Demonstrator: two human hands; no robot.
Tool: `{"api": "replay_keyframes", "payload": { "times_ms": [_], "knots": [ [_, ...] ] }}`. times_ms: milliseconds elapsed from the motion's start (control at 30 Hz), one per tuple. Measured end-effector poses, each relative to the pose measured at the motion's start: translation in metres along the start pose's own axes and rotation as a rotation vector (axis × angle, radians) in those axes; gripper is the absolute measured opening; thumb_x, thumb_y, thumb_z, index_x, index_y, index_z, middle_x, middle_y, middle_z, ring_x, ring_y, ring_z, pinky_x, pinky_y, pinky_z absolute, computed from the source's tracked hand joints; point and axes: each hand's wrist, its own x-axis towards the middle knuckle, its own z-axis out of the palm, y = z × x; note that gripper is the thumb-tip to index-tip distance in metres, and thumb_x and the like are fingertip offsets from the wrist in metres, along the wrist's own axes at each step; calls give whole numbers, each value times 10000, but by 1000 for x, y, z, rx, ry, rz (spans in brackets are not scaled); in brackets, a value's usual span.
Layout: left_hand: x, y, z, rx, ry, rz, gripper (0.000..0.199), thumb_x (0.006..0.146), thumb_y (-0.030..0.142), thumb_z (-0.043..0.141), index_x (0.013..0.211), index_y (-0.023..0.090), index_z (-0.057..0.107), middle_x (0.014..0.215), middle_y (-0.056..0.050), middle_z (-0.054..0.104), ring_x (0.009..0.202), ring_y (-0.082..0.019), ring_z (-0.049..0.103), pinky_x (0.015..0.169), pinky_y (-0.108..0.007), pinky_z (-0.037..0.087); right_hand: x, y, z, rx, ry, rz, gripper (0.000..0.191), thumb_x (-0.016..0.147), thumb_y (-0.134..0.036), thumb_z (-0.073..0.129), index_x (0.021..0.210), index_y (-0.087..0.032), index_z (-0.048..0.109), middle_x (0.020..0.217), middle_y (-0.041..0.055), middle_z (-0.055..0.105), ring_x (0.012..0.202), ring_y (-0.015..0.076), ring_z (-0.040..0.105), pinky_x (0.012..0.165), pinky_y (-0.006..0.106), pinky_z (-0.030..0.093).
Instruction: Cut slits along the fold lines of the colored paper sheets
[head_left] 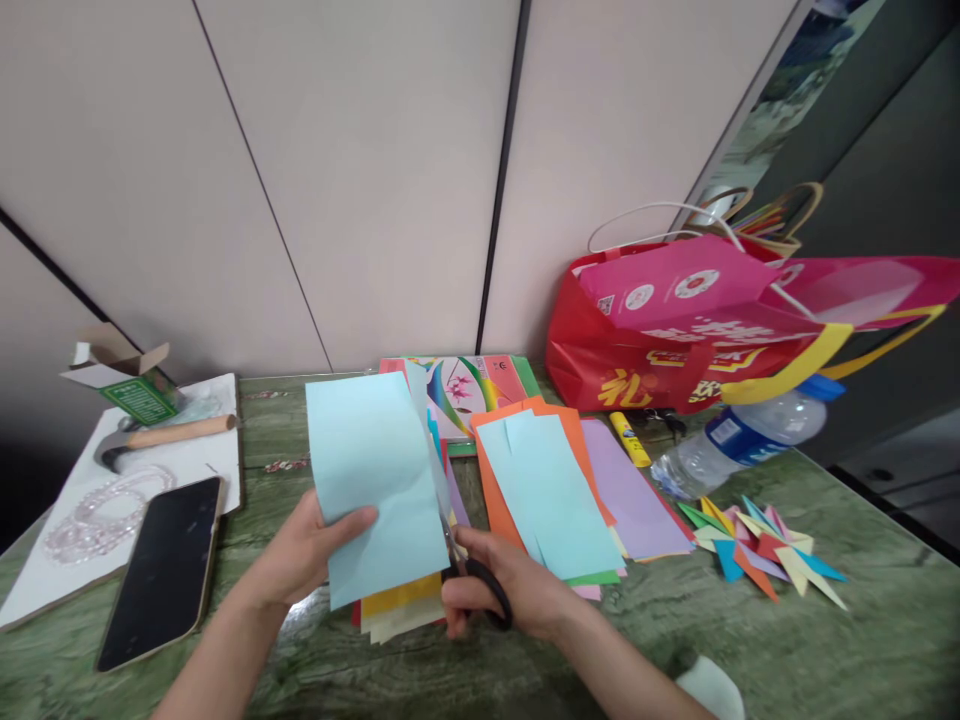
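My left hand (311, 548) pinches a light blue paper sheet (367, 460), thumb on its front, above the table. Scissors (491, 592) with black handles are in my right hand (499, 585), their blades at the sheet's right edge. Beneath the sheet lie yellow and cream papers (403, 608). To the right, light blue papers (559, 490) rest on orange ones (495, 490), beside a purple stack (630, 490). Whether the blades are open is hard to see.
A phone (163, 570), a hammer-like tool (180, 432) and a small green box (139, 397) are at left. At right are a red bag (637, 350), a bottle (750, 435), a glue stick (630, 440) and folded paper pieces (772, 545).
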Motion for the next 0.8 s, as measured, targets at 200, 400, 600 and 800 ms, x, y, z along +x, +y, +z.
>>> {"api": "replay_keyframes", "payload": {
  "times_ms": [200, 400, 600, 800],
  "knots": [
    [-3, 3, 5, -1, 25, -15, 333, 627, 193, 749, 942, 176, 642, 898, -81, 748, 776, -269, 694, 653, -319, 567, -1, -3, 4, 0, -8, -108, 557, 659, -389, 728, 1113, -180, 483, 656, -21, 577, 610, 127, 533, 603, 252, 428],
    [-4, 3, 6, 0, 36, -26, 343, 628, 189, 748, 951, 181, 632, 911, -85, 745, 782, -274, 693, 646, -328, 570, 3, 3, 7, -48, 89, -198, 453, 612, -430, 744, 942, -189, 549, 782, 20, 560, 757, 196, 543, 718, 315, 440],
    [-4, 2, 9, 9, 45, -26, 365, 621, 185, 755, 958, 184, 615, 858, -64, 752, 658, -216, 693, 620, -308, 568, 2, -2, 12, 11, 79, -190, 474, 539, -443, 782, 863, -173, 566, 763, 15, 558, 731, 192, 529, 711, 312, 432],
    [-5, 3, 12, 4, 63, -32, 395, 590, 192, 777, 943, 170, 601, 836, -63, 753, 632, -199, 685, 604, -290, 566, 0, -3, 11, 30, 71, -183, 506, 519, -419, 801, 871, -160, 546, 773, 1, 539, 682, 151, 496, 647, 266, 403]
  ]
}}
